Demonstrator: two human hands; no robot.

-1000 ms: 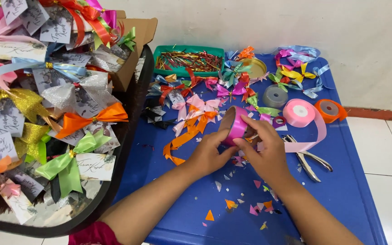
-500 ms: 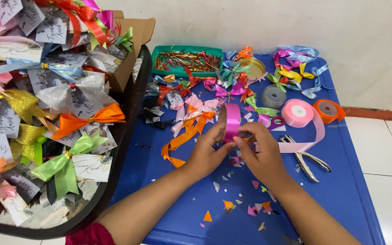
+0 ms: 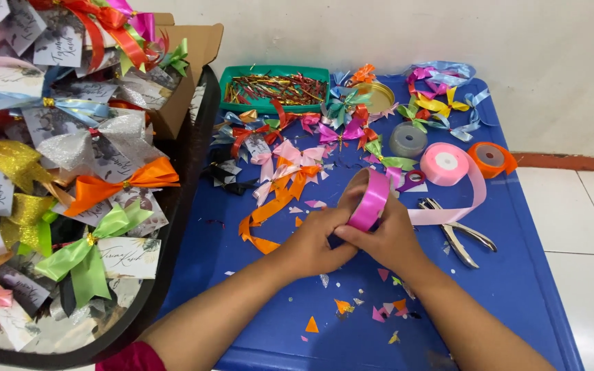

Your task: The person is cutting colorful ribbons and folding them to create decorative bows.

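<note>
Both my hands meet over the middle of the blue table (image 3: 531,288). Between them stands a loop of magenta ribbon (image 3: 370,199), upright and folded over. My left hand (image 3: 314,242) pinches its lower end from the left. My right hand (image 3: 388,237) closes around the base from the right, fingers overlapping the left hand's. A roll of pink ribbon (image 3: 445,163) lies just behind, its loose tail (image 3: 476,199) curling toward my right hand. Metal scissors (image 3: 460,233) lie shut to the right of my right hand.
A black tray (image 3: 173,275) on the left holds several bows tied to printed cards. An orange ribbon bow (image 3: 276,203) lies left of my hands. A green tray of twist ties (image 3: 273,89), a grey roll (image 3: 408,139), an orange roll (image 3: 491,157) and several small bows sit behind. Paper scraps litter the front.
The magenta ribbon loop has been turned from lying flat between my fingers to standing upright. My hands have closed together around its base.
</note>
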